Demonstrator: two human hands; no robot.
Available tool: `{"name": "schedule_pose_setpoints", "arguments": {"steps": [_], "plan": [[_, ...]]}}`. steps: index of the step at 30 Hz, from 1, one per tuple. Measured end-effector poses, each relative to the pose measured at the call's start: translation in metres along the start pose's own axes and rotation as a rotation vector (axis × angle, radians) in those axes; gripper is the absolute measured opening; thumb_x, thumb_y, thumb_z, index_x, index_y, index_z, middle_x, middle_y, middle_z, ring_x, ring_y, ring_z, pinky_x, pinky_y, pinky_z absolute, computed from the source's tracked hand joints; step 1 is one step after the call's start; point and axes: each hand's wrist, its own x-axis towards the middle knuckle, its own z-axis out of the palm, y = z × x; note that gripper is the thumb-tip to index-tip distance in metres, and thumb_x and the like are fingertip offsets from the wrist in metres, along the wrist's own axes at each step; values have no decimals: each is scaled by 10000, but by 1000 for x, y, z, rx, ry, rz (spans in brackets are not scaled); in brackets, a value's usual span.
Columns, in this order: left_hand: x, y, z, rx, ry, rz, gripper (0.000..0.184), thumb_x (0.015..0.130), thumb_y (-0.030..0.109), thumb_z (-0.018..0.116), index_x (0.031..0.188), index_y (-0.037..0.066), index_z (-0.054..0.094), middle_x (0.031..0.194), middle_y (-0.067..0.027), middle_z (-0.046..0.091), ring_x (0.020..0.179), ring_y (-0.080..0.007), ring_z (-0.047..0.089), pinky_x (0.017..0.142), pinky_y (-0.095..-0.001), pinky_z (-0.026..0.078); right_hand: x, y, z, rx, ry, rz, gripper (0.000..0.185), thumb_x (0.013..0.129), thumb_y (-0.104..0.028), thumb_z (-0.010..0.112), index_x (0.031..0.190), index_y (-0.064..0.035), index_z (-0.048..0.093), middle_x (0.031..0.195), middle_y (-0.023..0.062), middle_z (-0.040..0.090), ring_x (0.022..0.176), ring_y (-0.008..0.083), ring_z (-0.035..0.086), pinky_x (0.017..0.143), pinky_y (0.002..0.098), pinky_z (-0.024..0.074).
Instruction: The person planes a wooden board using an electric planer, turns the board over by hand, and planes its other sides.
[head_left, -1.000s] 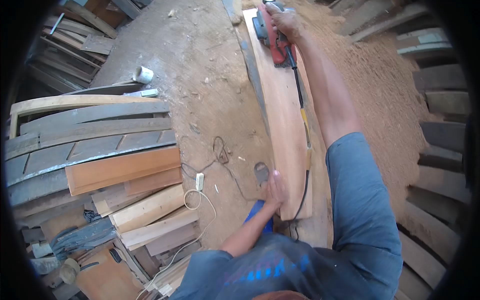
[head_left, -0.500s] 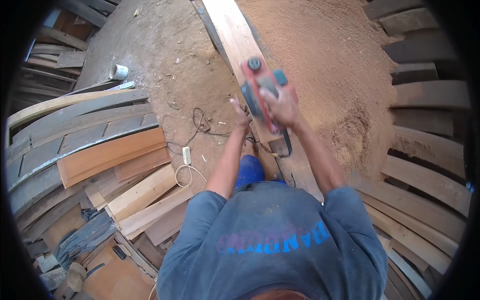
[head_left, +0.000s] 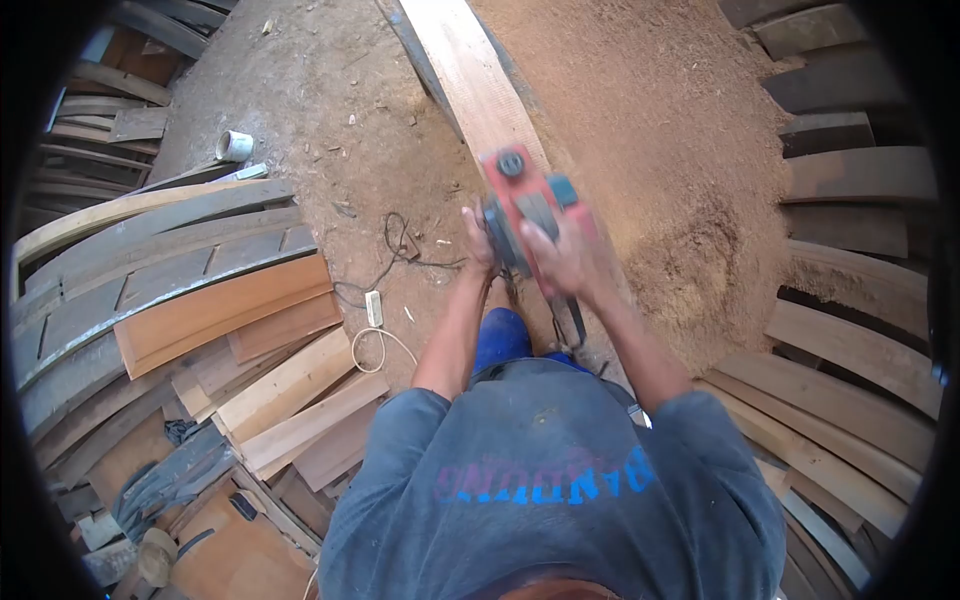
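Note:
A red electric planer (head_left: pixel 516 195) with a dark round front knob rests on a long pale wooden board (head_left: pixel 465 65). My right hand (head_left: pixel 572 262) is wrapped round the planer's top handle, slightly blurred. My left hand (head_left: pixel 479 246) is beside the planer's dark left side, near the board's left edge. Its thumb points up, apart from the fingers, which are partly hidden; whether they touch the board or the planer I cannot tell. Beneath the board lies a darker support beam (head_left: pixel 425 75).
Sawdust (head_left: pixel 690 150) covers the ground right of the board. A dark cable (head_left: pixel 400 240) and a white power strip (head_left: pixel 374 309) lie at left. Stacked planks (head_left: pixel 290 380) line the left, more planks (head_left: pixel 855 175) the right. A white bucket (head_left: pixel 235 146) stands farther off.
The planer has moved back along the board toward my body, with my right hand on it. My left hand stays near the same place, now closer beside the planer.

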Motion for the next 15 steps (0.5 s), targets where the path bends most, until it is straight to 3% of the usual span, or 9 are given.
{"name": "schedule_pose_setpoints", "arguments": {"steps": [3, 4, 7, 11, 14, 15], "plan": [[-13, 14, 28, 60, 202, -82, 936, 1012, 756, 231, 1670, 112, 61, 1601, -247, 367, 1405, -355, 463, 1166, -478, 370, 115, -16, 4, -67, 37, -113, 503, 1009, -457, 547, 1027, 25, 688, 898, 157, 714, 825, 265, 691, 748, 405, 525], [-18, 18, 41, 68, 260, -83, 937, 1018, 746, 232, 1666, 90, 63, 1568, -232, 414, 1365, -333, 500, 1160, -463, 378, 150, -30, 5, -60, 48, -66, 536, 1009, -494, 553, 1015, 25, 689, 881, 149, 714, 777, 247, 683, 713, 399, 527], [-19, 10, 40, 96, 319, -114, 877, 1039, 701, 204, 1648, 70, 164, 1601, -204, 407, 1439, -358, 446, 1189, -478, 353, 222, -65, 0, -2, 24, 63, 604, 998, -571, 574, 942, 17, 700, 811, 124, 704, 684, 199, 660, 641, 383, 527], [-42, 3, 34, 175, 262, -272, 833, 1054, 677, 194, 1572, 40, 333, 1512, -176, 519, 1318, -320, 550, 1115, -443, 420, 241, -47, 5, 244, -40, 108, 600, 980, -593, 620, 847, -15, 706, 744, 76, 683, 656, 150, 641, 619, 341, 528], [-57, -5, 36, 71, 294, -270, 819, 1066, 659, 194, 1600, 50, 310, 1367, -165, 603, 1158, -281, 627, 1040, -416, 495, 174, -50, 5, 151, 34, 143, 492, 988, -522, 646, 848, -53, 694, 732, 35, 659, 630, 117, 618, 603, 299, 515], [-57, -7, 33, 82, 261, -265, 811, 1067, 656, 188, 1578, 45, 345, 1365, -165, 610, 1171, -282, 629, 1036, -414, 501, 140, -60, 0, 124, -6, 163, 453, 1000, -488, 634, 861, -59, 681, 723, 20, 643, 619, 107, 604, 591, 290, 504]]}}
